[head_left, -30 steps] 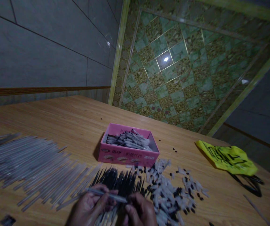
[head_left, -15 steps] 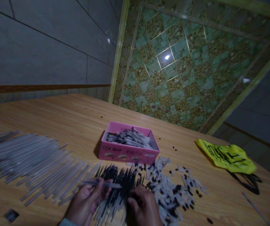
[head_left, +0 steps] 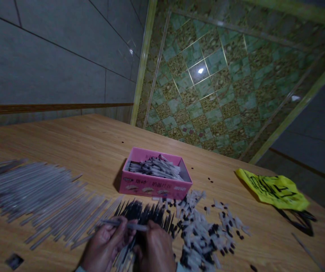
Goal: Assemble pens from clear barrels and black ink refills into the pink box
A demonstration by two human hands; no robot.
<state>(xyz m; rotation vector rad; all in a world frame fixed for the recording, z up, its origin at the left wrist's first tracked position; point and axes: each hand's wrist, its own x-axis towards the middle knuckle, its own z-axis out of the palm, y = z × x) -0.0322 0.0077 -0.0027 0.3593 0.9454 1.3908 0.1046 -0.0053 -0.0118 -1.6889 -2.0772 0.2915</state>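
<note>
My left hand (head_left: 106, 240) is closed around a pen (head_left: 135, 226), pinching its slim, pale body between thumb and fingers. The pen lies almost level, its right end meeting the fingers of my right hand (head_left: 157, 243), which are closed on it. Beneath both hands spreads a bundle of dark-tipped pen refills (head_left: 131, 209), partly hidden by them. A heap of pale pen caps (head_left: 199, 234) and small black plugs lies just right of my right hand. To the left, many clear pen barrels (head_left: 37, 189) lie side by side.
Behind the hands stands a pink box (head_left: 155, 187) filled with pens (head_left: 159, 166). A yellow bag (head_left: 276, 189) with black straps lies at the right, near a thin rod (head_left: 307, 247). A small dark square (head_left: 14, 260) sits at the near left of the wooden table (head_left: 94, 139).
My right hand has moved left and up from beside the caps to the pen's right end. My left hand keeps hold of the pen with little movement.
</note>
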